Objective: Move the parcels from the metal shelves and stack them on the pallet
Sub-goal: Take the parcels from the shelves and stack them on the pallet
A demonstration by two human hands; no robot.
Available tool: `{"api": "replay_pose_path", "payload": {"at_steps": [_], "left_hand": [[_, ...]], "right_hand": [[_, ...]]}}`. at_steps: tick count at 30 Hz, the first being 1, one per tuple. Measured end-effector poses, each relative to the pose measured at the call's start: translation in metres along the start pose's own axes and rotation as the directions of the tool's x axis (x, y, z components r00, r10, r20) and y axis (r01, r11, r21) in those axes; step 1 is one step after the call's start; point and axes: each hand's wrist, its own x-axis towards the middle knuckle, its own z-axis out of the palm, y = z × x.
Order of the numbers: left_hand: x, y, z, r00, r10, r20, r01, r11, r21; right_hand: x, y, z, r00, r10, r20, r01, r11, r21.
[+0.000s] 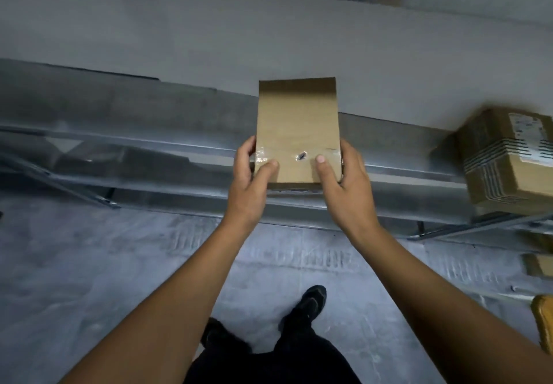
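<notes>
In the head view, a small flat cardboard parcel [297,132] lies dead centre. Its far end is over the grey metal shelf [143,141] and its near end is out past the shelf's front rail. The left hand [253,171] grips the near left edge and the right hand [344,174] the near right edge, with thumbs pressed on the taped top and fingers curled round the sides.

To do this lift well, I judge the two grips should be level and the parcel drawn straight toward 6 o'clock before any turn (the tape looks slick under the thumbs).

At 3 o'clock a larger labelled parcel [508,159] stands on the same shelf, well apart and no obstacle. At 4 o'clock, at the frame edge, a yellowish wooden corner [543,323] shows, perhaps the pallet's. At 6 o'clock the person's black shoe [312,300] is planted on the concrete floor [89,264], near the shelf's foot.
</notes>
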Motion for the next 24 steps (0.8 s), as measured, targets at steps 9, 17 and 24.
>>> {"api": "replay_pose_path", "payload": {"at_steps": [9,17,24], "left_hand": [[-0.044,0.006,-0.252,0.897,0.059,-0.438,-0.076,0.997,-0.021],[-0.098,0.01,-0.427,0.684,0.017,-0.729,-0.076,0.996,-0.048],[-0.102,-0.01,-0.536,0.476,-0.029,-0.879,-0.089,0.993,-0.081]], "right_hand": [[-0.042,-0.149,0.217,0.965,-0.161,0.208,0.134,0.981,0.137],[-0.091,-0.266,0.373,0.816,-0.336,0.471,0.254,0.94,0.23],[-0.101,-0.33,0.497,0.647,-0.42,0.636,0.3,0.908,0.294]]}}
